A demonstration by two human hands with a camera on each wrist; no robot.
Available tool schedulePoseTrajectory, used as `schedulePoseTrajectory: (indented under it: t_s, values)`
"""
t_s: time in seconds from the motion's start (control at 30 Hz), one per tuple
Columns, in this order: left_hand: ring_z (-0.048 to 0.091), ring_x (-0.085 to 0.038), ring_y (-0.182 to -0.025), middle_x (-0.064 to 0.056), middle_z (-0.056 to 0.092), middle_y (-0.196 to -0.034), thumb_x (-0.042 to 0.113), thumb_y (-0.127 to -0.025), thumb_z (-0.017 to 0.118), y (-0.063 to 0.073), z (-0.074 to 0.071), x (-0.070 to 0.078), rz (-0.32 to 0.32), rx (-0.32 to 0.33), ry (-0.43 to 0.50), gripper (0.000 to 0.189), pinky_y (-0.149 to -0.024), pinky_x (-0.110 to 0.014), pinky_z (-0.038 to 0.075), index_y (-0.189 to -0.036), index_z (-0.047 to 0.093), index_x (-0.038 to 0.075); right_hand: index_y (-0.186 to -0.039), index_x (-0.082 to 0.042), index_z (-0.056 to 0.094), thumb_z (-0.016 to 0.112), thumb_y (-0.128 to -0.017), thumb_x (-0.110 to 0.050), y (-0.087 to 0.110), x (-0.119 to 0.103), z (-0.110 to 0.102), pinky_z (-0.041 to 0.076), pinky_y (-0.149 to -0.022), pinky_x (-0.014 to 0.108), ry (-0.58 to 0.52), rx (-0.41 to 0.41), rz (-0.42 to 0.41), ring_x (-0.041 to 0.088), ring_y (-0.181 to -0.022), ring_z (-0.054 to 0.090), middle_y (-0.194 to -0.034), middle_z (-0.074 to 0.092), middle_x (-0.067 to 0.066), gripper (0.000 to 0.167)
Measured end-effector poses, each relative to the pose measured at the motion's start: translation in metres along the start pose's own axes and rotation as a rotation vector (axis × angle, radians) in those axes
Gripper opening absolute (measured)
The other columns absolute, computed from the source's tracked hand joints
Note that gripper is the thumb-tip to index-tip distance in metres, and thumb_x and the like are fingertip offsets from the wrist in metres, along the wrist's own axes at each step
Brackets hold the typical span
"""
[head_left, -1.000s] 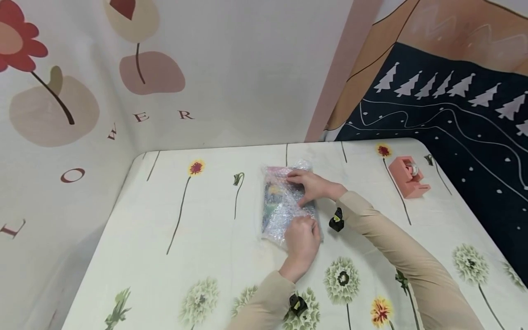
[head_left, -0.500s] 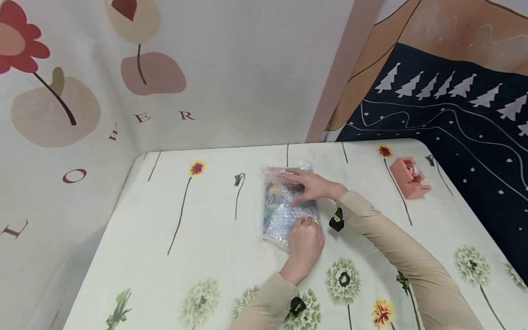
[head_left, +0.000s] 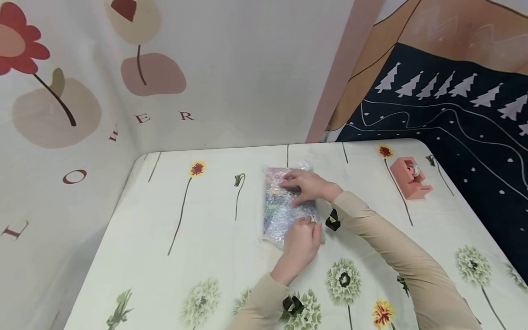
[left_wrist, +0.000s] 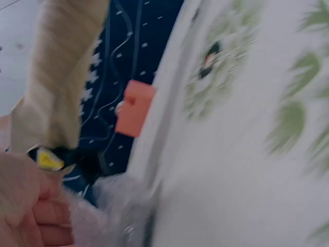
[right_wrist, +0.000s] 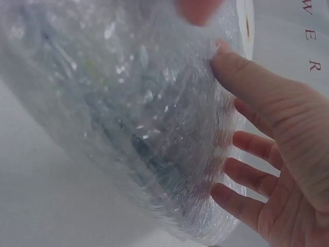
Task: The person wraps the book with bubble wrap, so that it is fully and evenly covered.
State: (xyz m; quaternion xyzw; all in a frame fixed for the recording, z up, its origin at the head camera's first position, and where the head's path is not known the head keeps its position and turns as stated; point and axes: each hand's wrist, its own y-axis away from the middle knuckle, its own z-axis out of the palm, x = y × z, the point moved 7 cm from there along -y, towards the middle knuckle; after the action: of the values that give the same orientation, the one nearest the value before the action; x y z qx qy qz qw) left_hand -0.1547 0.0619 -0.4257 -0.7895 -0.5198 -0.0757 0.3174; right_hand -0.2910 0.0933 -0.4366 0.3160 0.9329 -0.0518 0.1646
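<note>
A flat rectangular package in clear bubble wrap (head_left: pixel 272 224) lies on the table, with a colourful picture and a pink top edge showing through. My left hand (head_left: pixel 301 239) is at its lower right corner, curled fingers gripping the wrap. In the left wrist view, bubble wrap (left_wrist: pixel 121 206) lies against the fingers of that left hand (left_wrist: pixel 25 206). Across the package's upper right part rests my right hand (head_left: pixel 309 185), thumb and fingers spread apart. The right wrist view shows the right hand (right_wrist: pixel 288 149) touching the crinkled wrap (right_wrist: pixel 139 118) with thumb and fingertips.
A coral-pink tape dispenser (head_left: pixel 410 178) with a roll in it stands at the table's back right. The flower-printed tablecloth (head_left: pixel 214 243) covers the table. A light printed curtain (head_left: pixel 247 91) hangs behind, and a dark tree-patterned cloth (head_left: pixel 445 114) hangs at the right.
My left hand has shifted slightly, its thumb now standing out from the fingers. My right hand's fingers have bent a little on the package, which stays almost in place.
</note>
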Motion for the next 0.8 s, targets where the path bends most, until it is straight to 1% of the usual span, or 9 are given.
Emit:
schedulePoseTrajectory:
  t_s: [0.13,0.23,0.27,0.3,0.4,0.47,0.53,0.63,0.8]
  values:
    - [0.068,-0.025,-0.075,-0.012,0.071,-0.084,0.009,-0.087,0.058,-0.003,-0.022,-0.016,-0.014,0.07,0.164,0.031,-0.067,-0.032,0.054,-0.057,0.064,0.007,-0.13,-0.01,0.057,0.083,-0.067,-0.035,-0.002,-0.001,0.0,0.043,-0.094,0.047,0.01,-0.007,0.014,0.034,-0.12,0.047,-0.132,0.049,0.018,0.072]
    - [0.067,-0.028,-0.081,-0.013,0.071,-0.086,0.011,-0.081,0.066,-0.009,-0.037,-0.039,-0.076,0.108,0.167,0.011,-0.07,-0.036,0.053,-0.074,0.071,0.004,-0.129,-0.01,0.058,0.083,-0.067,-0.035,-0.003,0.0,0.0,0.043,-0.093,0.046,0.027,-0.009,0.016,0.034,-0.119,0.047,-0.131,0.05,0.018,0.072]
    - [0.065,-0.028,-0.084,-0.011,0.07,-0.089,0.014,-0.079,0.069,-0.012,-0.038,-0.049,-0.109,0.094,0.15,0.012,-0.071,-0.037,0.053,-0.083,0.072,0.003,-0.129,-0.01,0.058,0.083,-0.067,-0.035,-0.003,0.001,-0.001,0.043,-0.093,0.047,0.03,-0.009,0.016,0.034,-0.119,0.048,-0.131,0.05,0.018,0.071]
    - [0.063,-0.029,-0.09,-0.011,0.069,-0.094,0.017,-0.077,0.072,-0.015,-0.038,-0.058,-0.133,0.067,0.128,0.021,-0.074,-0.038,0.052,-0.091,0.071,0.002,-0.129,-0.01,0.058,0.083,-0.067,-0.035,-0.003,0.001,-0.001,0.043,-0.093,0.047,0.033,-0.007,0.015,0.034,-0.118,0.048,-0.131,0.051,0.019,0.071]
    - [0.052,-0.032,-0.11,-0.015,0.06,-0.117,0.033,-0.075,0.076,-0.025,-0.028,-0.081,-0.179,-0.069,0.057,0.05,-0.088,-0.043,0.046,-0.11,0.064,0.0,-0.128,-0.01,0.058,0.083,-0.066,-0.035,-0.004,0.002,-0.001,0.042,-0.095,0.047,0.026,-0.011,0.022,0.034,-0.119,0.048,-0.131,0.05,0.019,0.071]
    - [0.045,-0.034,-0.118,-0.017,0.052,-0.128,0.044,-0.074,0.075,-0.029,-0.019,-0.09,-0.183,-0.164,0.023,0.065,-0.094,-0.046,0.041,-0.118,0.059,0.0,-0.129,-0.01,0.058,0.084,-0.066,-0.034,-0.004,0.002,-0.001,0.041,-0.096,0.048,0.011,-0.023,0.035,0.034,-0.121,0.046,-0.132,0.05,0.019,0.072]
    - [0.04,-0.036,-0.121,-0.018,0.046,-0.135,0.053,-0.072,0.073,-0.031,-0.01,-0.095,-0.193,-0.221,0.003,0.077,-0.095,-0.049,0.038,-0.124,0.055,0.0,-0.129,-0.01,0.057,0.084,-0.067,-0.034,-0.004,0.002,0.0,0.04,-0.097,0.048,-0.001,-0.034,0.05,0.034,-0.122,0.045,-0.133,0.049,0.018,0.072]
    - [0.036,-0.036,-0.123,-0.018,0.041,-0.139,0.062,-0.069,0.071,-0.031,0.0,-0.098,-0.223,-0.26,-0.02,0.087,-0.096,-0.051,0.035,-0.13,0.052,0.002,-0.13,-0.01,0.057,0.083,-0.067,-0.033,-0.004,0.002,0.0,0.04,-0.097,0.049,-0.011,-0.044,0.065,0.034,-0.124,0.043,-0.135,0.048,0.018,0.072]
    - [0.033,-0.034,-0.124,-0.016,0.038,-0.14,0.064,-0.065,0.073,-0.032,0.009,-0.097,-0.242,-0.26,-0.082,0.091,-0.096,-0.049,0.032,-0.133,0.05,0.007,-0.129,-0.01,0.057,0.083,-0.068,-0.034,-0.002,0.002,0.0,0.041,-0.095,0.049,-0.005,-0.04,0.078,0.034,-0.124,0.043,-0.135,0.048,0.017,0.07]
